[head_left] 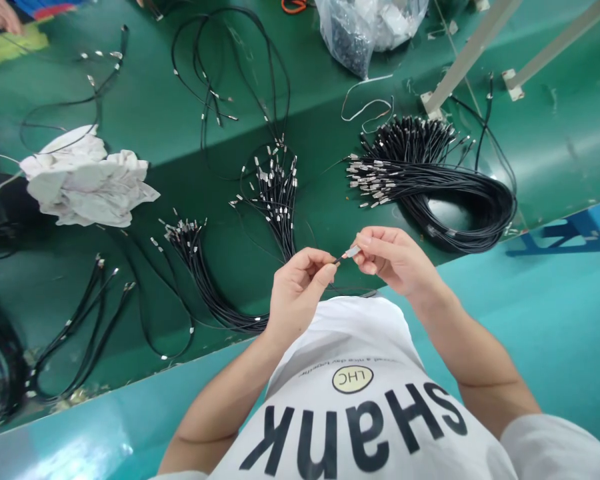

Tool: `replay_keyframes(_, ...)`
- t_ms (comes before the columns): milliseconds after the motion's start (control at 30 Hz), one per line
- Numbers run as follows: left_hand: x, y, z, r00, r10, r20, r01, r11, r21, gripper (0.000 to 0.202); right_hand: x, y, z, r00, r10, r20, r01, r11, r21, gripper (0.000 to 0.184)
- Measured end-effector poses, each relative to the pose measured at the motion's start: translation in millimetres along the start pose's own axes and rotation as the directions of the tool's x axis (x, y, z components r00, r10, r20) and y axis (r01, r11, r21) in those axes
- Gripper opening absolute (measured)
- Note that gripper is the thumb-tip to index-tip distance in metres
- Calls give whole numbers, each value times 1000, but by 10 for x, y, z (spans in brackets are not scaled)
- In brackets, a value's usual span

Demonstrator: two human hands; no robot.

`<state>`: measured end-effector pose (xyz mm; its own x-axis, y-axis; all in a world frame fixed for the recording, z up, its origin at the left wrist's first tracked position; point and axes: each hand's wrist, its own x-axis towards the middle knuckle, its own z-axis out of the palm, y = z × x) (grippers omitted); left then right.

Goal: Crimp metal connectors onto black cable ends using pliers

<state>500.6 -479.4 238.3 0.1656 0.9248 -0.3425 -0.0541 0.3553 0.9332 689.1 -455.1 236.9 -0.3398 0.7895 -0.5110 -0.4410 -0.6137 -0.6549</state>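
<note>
While our left hand [303,283] pinches one black cable [339,259] and our right hand [393,257] its pale tip [353,252] — held close, likely to steady so thin an end — we list: cable, dial centre, between hands; coiled bundle [460,200], two o'clock; fanned bundle [197,263], nine o'clock.

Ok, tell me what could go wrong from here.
The small pale piece is pinched only in the fingertips of the right hand, so it might slip or twist out of line with the thin black cable in the left hand. Also, the cable bundle curves right up to the left wrist, so a sideways move could drag it.
</note>
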Motion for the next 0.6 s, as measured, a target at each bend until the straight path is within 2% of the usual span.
replay_keyframes(100, 0, -29, -5, 1000, -11, 11, 11, 1000, 5, 13, -5, 23, 28, 1000, 9, -9, -9, 1000, 21, 30)
replay_keyframes(367, 18, -32, -30, 1000, -29, -1, 29, 1000, -7, 17, -44, 73, 54, 993, -116, -28, 113, 990, -88, 24)
replay_keyframes(500, 15, -58, -40, 1000, -27, -6, 27, 1000, -7, 16, -50, 62, 18, 998, -54, 39, 57, 996, -74, 17)
replay_keyframes(600, 14, -91, -46, 999, -36, -1, 36, 999, 1, 15, -40, 49, 2, 994, -4, 108, 10, 999, -47, 21)
